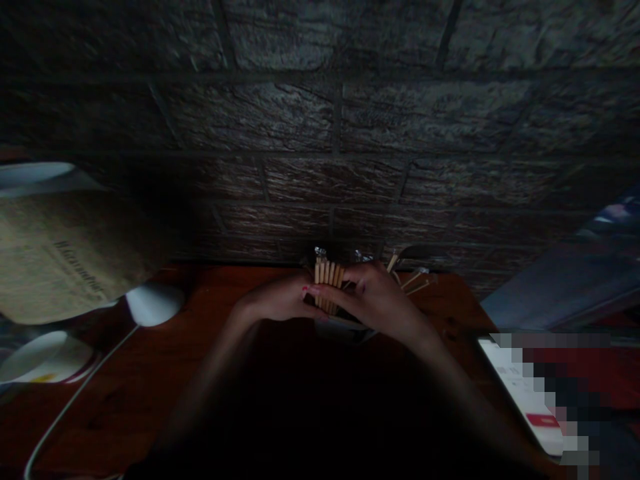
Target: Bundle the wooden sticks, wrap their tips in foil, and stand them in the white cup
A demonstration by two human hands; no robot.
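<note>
A bundle of wooden chopsticks (327, 277) stands upright between my hands, with clear plastic wrapping showing at its top. My left hand (285, 297) is closed round its left side. From the other side my right hand (377, 297) grips the bundle, fingers laid across its front. Below the hands is a dark container (345, 329), mostly hidden by them and by shadow. More chopsticks (416, 283), some in clear wrapping, stick out behind and to the right of my right hand.
The wooden table (210, 293) meets a stone-patterned brick wall (300, 120). At left stand a brown paper bag (65, 253), a white rounded object (156, 304) with a cable (83, 380), and a white paper cup (47, 357). A white-screened device (525, 393) lies at right.
</note>
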